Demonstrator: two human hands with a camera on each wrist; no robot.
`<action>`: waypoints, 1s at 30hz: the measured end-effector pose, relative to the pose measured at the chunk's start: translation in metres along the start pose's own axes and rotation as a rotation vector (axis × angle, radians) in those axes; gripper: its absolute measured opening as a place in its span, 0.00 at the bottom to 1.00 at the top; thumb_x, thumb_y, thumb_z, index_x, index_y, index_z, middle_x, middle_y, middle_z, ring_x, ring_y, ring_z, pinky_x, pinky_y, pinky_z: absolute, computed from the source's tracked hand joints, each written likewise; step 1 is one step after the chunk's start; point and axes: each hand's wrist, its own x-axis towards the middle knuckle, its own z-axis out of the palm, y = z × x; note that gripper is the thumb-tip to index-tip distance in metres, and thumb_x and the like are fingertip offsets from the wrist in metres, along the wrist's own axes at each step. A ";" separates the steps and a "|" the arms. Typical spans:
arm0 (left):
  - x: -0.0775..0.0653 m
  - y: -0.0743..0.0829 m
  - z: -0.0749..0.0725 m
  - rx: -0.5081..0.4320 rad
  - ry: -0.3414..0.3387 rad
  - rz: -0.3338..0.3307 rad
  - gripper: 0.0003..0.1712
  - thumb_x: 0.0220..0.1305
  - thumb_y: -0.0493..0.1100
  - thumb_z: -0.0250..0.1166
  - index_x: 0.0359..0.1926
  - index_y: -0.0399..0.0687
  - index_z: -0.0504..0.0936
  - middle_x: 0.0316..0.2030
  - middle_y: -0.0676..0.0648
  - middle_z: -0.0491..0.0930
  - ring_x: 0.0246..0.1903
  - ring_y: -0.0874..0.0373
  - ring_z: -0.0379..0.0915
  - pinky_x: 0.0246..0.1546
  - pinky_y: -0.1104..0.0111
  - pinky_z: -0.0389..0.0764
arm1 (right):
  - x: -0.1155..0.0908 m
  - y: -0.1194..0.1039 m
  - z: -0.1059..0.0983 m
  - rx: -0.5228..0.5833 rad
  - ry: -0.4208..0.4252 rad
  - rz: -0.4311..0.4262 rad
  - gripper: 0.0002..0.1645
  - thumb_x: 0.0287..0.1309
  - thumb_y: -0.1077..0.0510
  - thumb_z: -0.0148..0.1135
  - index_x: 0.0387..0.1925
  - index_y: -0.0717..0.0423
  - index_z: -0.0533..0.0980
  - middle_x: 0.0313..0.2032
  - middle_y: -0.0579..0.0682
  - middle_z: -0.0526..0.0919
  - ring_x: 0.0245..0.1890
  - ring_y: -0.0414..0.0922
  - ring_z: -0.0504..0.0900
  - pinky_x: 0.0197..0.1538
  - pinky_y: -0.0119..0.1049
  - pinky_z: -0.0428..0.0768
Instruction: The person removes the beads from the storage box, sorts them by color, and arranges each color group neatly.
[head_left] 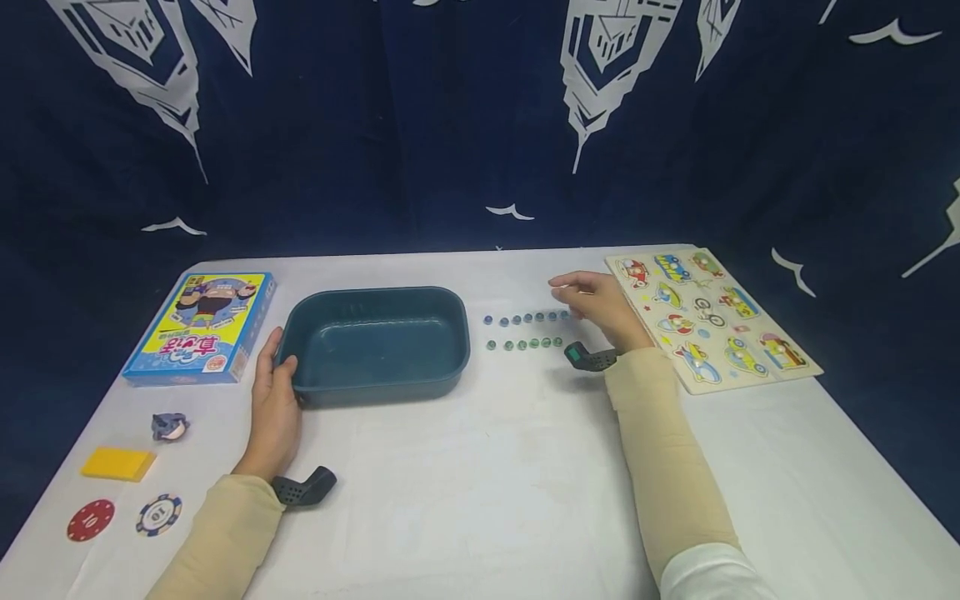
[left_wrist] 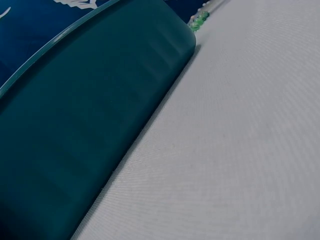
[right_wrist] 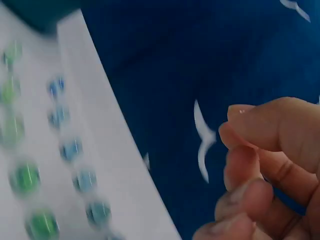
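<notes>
A dark teal rectangular tub [head_left: 373, 388] sits on the white-covered table. My left hand [head_left: 273, 421] grips its left end, fingers along the outside and thumb at the rim; in the left wrist view the tub's long wall [left_wrist: 95, 115] shows but the fingers are hidden. To the tub's right lie two rows of small glass marbles, blue ones [head_left: 528, 317] behind and green ones [head_left: 534, 343] in front. My right hand [head_left: 600, 307] hovers at the right end of the blue row. Its fingers [right_wrist: 245, 197] are loosely bent, thumb near the index finger, with nothing visible between them.
A wooden picture puzzle board [head_left: 712, 321] lies to the right, beside the right forearm. On the left are a boxed game [head_left: 201, 329], a small blue-grey figure [head_left: 170, 427], a yellow block [head_left: 117, 464], a red chip [head_left: 91, 521] and a blue-white chip [head_left: 159, 515].
</notes>
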 end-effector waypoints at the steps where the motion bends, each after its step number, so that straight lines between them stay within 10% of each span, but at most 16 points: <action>1: 0.000 0.000 0.000 -0.003 0.000 0.000 0.31 0.80 0.50 0.36 0.79 0.63 0.42 0.78 0.62 0.39 0.77 0.66 0.31 0.76 0.65 0.37 | 0.000 -0.007 0.007 0.015 -0.046 -0.021 0.19 0.64 0.56 0.63 0.54 0.61 0.80 0.36 0.53 0.80 0.25 0.42 0.72 0.32 0.35 0.74; 10: 0.000 0.000 0.000 0.003 0.005 0.002 0.32 0.80 0.49 0.36 0.79 0.62 0.42 0.78 0.61 0.39 0.77 0.66 0.32 0.76 0.65 0.39 | -0.008 -0.065 0.085 0.037 -0.387 -0.287 0.14 0.64 0.61 0.63 0.48 0.63 0.82 0.35 0.62 0.84 0.27 0.47 0.77 0.37 0.49 0.81; 16: 0.001 0.000 -0.001 0.009 0.009 0.001 0.32 0.80 0.50 0.36 0.80 0.63 0.42 0.78 0.61 0.40 0.77 0.66 0.31 0.76 0.64 0.39 | -0.014 -0.096 0.138 0.039 -0.581 -0.389 0.13 0.66 0.64 0.60 0.49 0.67 0.81 0.34 0.65 0.82 0.29 0.46 0.77 0.35 0.40 0.83; 30: 0.003 -0.002 -0.004 0.014 -0.017 0.011 0.32 0.79 0.51 0.37 0.79 0.63 0.42 0.79 0.59 0.38 0.77 0.62 0.29 0.77 0.59 0.38 | -0.010 -0.115 0.240 -0.230 -0.726 -0.237 0.11 0.64 0.63 0.63 0.46 0.59 0.85 0.43 0.49 0.88 0.43 0.39 0.83 0.49 0.29 0.79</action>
